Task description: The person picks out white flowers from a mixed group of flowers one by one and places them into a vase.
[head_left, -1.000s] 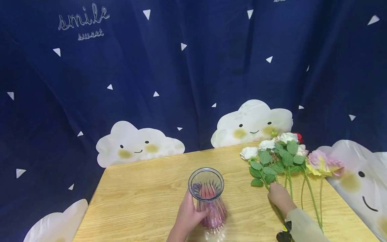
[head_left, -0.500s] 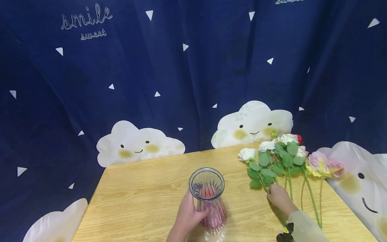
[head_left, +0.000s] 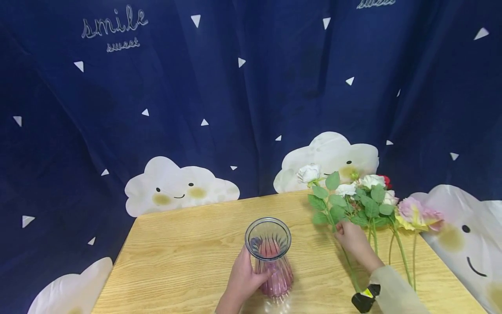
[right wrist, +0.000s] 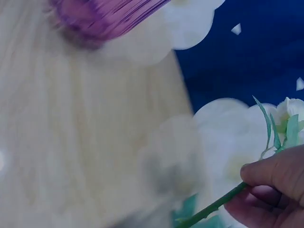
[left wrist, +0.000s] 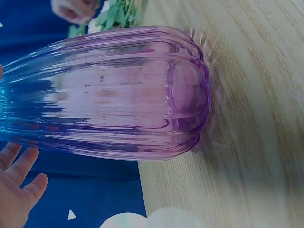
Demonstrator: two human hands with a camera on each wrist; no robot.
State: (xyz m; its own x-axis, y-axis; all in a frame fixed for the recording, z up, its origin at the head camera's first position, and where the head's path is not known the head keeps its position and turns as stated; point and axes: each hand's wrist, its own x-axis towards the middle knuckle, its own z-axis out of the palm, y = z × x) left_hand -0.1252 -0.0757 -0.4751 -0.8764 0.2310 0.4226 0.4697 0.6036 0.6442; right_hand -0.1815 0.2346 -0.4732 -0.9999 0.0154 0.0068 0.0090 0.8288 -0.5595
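One glass vase [head_left: 279, 281] is standing upright on the surface [head_left: 184, 253], the left hand [head_left: 245, 279] gripping it from the left. To the right of the vase, the right hand [head_left: 356, 244] is pinching a white rose [head_left: 309, 173] by its stem [right wrist: 219, 201]; whether the lower end is touching the surface, cannot tell. Other flowers [head_left: 370, 206] are lying farther back, right of the vase. Judged early stage: one stem being picked out, none standing in the vase, the others remaining. Behind the vase, a blue curtain [head_left: 176, 100] is hanging.

The wood-grain table [head_left: 184, 253] bears an upright glass vase [head_left: 277, 264] and, at right, several flowers [head_left: 370, 205].
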